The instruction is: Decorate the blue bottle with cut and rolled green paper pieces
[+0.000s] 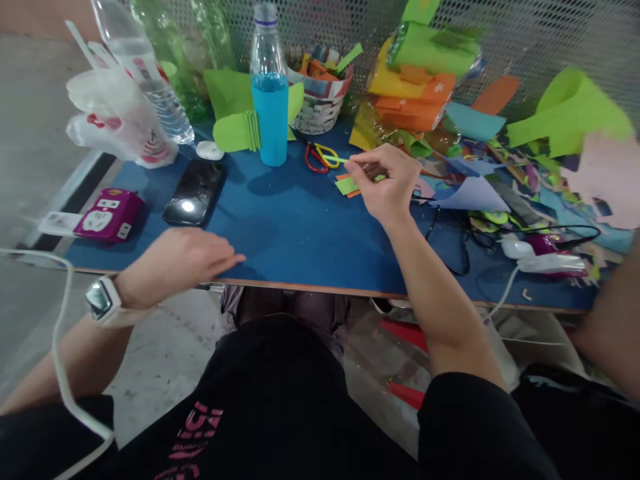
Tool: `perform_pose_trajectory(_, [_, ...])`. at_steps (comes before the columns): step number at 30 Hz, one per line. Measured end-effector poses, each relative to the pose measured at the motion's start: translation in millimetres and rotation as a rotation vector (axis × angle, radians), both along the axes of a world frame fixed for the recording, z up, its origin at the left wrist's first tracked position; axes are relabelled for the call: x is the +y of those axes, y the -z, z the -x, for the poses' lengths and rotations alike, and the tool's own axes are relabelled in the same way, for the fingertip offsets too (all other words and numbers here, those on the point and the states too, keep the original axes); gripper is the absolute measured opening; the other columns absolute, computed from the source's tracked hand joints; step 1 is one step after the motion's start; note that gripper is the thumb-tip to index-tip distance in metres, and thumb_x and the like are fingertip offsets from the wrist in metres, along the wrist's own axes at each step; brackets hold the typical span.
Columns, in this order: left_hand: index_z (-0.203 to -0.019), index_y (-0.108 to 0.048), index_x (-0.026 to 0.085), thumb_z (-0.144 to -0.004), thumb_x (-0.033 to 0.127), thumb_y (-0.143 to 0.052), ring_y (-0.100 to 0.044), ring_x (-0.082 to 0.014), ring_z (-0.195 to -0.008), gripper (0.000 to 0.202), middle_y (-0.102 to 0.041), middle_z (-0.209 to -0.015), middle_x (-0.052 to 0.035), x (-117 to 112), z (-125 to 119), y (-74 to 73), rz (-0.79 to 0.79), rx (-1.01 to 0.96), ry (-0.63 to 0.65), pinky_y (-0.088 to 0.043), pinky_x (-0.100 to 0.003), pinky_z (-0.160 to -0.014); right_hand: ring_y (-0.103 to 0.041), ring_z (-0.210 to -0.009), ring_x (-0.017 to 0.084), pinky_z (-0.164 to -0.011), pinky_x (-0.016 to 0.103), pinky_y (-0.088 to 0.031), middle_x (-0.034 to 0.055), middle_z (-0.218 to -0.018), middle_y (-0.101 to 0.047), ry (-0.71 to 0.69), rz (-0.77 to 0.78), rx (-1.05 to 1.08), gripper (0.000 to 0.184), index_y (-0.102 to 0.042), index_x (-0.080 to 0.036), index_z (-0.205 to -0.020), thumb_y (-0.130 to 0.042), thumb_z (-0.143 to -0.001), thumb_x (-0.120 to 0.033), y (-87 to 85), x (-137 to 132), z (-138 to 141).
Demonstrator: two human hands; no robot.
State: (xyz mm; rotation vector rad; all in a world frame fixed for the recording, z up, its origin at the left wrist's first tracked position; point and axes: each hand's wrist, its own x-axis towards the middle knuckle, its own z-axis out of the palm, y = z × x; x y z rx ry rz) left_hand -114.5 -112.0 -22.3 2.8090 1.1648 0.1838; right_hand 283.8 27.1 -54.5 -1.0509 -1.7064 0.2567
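Observation:
My right hand (387,180) is closed in a pinch on a thin light-green paper strip (338,159), whose end sticks out to the left. Under and beside that hand lie small green and orange paper pieces (346,186). Just beyond the strip are scissors (320,158) with one red and one yellow handle loop. My left hand (187,255), a watch on its wrist, is over the table's front edge with fingers curled in; I see nothing in it. A black phone (194,193) lies ahead of it.
A bottle of blue liquid (271,113) stands beside folded green paper (235,132). Behind are a woven basket (320,103) and paper-wrapped bottles (415,100). Paper scraps (530,173) and a cable cover the right side. A purple adapter (110,215) sits left. Another person's arm (613,320) shows right.

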Motion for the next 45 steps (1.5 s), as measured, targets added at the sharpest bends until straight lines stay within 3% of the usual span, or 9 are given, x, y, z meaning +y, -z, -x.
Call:
perform_pose_trajectory(5, [-0.122, -0.070, 0.018, -0.118, 0.049, -0.054, -0.067, -0.0333, -0.113, 0.035, -0.076, -0.127, -0.0170, 50, 9, -10.4, -0.049, 0.099, -0.481, -0.048, -0.043, -0.096, -0.074, -0.071, 0.023, -0.075, 0.046, -0.073, 0.0052, -0.087, -0.082, -0.026, -0.055, 0.010, 0.047, -0.086, -0.032, -0.094, -0.085, -0.097, -0.079, 6.1, 2, 2])
perform_pose_trajectory(8, [-0.157, -0.059, 0.008, -0.115, 0.062, -0.055, -0.064, -0.0437, -0.133, 0.069, -0.066, -0.155, -0.0285, 76, 3, -11.8, -0.052, 0.113, -0.639, -0.051, -0.052, -0.107, -0.072, -0.068, 0.022, -0.070, 0.044, -0.072, 0.0041, -0.084, -0.081, -0.022, -0.073, 0.014, 0.043, -0.086, -0.032, -0.092, -0.087, -0.097, -0.074, 7.5, 1, 4])
perform_pose_trajectory(10, [-0.166, -0.049, -0.001, -0.109, 0.069, -0.058, -0.063, -0.0484, -0.134, 0.092, -0.063, -0.156, -0.0375, 91, 0, -5.8, 0.000, 0.109, -0.738, -0.052, -0.058, -0.106, -0.072, -0.068, 0.021, -0.067, 0.043, -0.070, 0.0036, -0.083, -0.080, -0.024, -0.072, 0.010, 0.040, -0.086, -0.032, -0.092, -0.088, -0.097, -0.072, 7.3, 0, 5])
perform_pose_trajectory(12, [-0.163, -0.053, 0.001, -0.103, 0.075, -0.064, -0.063, -0.0438, -0.132, 0.096, -0.069, -0.147, -0.0331, 101, 0, 2.2, 0.005, 0.019, -0.811, -0.051, -0.059, -0.109, -0.071, -0.066, 0.020, -0.064, 0.041, -0.068, 0.0033, -0.082, -0.079, -0.035, -0.089, 0.019, 0.038, -0.086, -0.033, -0.091, -0.088, -0.097, -0.071, 6.7, -1, 6])
perform_pose_trajectory(15, [-0.158, -0.058, 0.007, -0.097, 0.077, -0.068, -0.062, -0.0393, -0.129, 0.093, -0.071, -0.141, -0.0274, 107, -2, 7.1, 0.008, -0.057, -0.825, -0.051, -0.061, -0.113, -0.070, -0.064, 0.020, -0.060, 0.040, -0.065, 0.0031, -0.082, -0.079, -0.031, -0.110, 0.019, 0.038, -0.086, -0.033, -0.092, -0.087, -0.098, -0.070, 5.9, -3, 7])
perform_pose_trajectory(20, [-0.168, -0.050, 0.003, -0.104, 0.064, -0.057, -0.066, -0.0510, -0.129, 0.089, -0.064, -0.149, -0.0379, 101, -11, -9.4, 0.085, 0.093, -0.824, -0.055, -0.070, -0.105, -0.070, -0.063, 0.021, -0.059, 0.042, -0.066, 0.0040, -0.082, -0.081, -0.017, -0.085, -0.002, 0.035, -0.086, -0.033, -0.091, -0.089, -0.096, -0.067, 4.6, -6, 10])
perform_pose_trajectory(28, [-0.173, -0.048, 0.009, -0.105, 0.069, -0.056, -0.064, -0.0485, -0.134, 0.091, -0.063, -0.153, -0.0334, 99, -10, -16.9, 0.135, 0.080, -0.814, -0.054, -0.075, -0.113, -0.072, -0.067, 0.021, -0.067, 0.042, -0.070, 0.0027, -0.085, -0.081, -0.069, -0.067, 0.018, 0.023, -0.087, -0.032, -0.093, -0.093, -0.096, -0.055, 8.0, -4, 9])
perform_pose_trajectory(41, [-0.164, -0.052, 0.009, -0.101, 0.072, -0.060, -0.060, -0.0487, -0.138, 0.090, -0.066, -0.146, -0.0312, 96, -7, -10.1, 0.085, 0.015, -0.834, -0.051, -0.070, -0.114, -0.073, -0.068, 0.020, -0.068, 0.042, -0.071, 0.0027, -0.086, -0.080, -0.079, -0.048, -0.004, 0.018, -0.087, -0.033, -0.094, -0.092, -0.097, -0.050, 10.3, -3, 10])
perform_pose_trajectory(45, [-0.171, -0.045, 0.004, -0.103, 0.072, -0.056, -0.062, -0.0532, -0.139, 0.097, -0.061, -0.155, -0.0367, 95, -7, -17.4, 0.135, 0.087, -0.830, -0.053, -0.073, -0.112, -0.072, -0.067, 0.020, -0.067, 0.043, -0.071, 0.0026, -0.086, -0.082, -0.098, -0.059, 0.001, 0.018, -0.087, -0.033, -0.092, -0.094, -0.096, -0.050, 8.4, -4, 10])
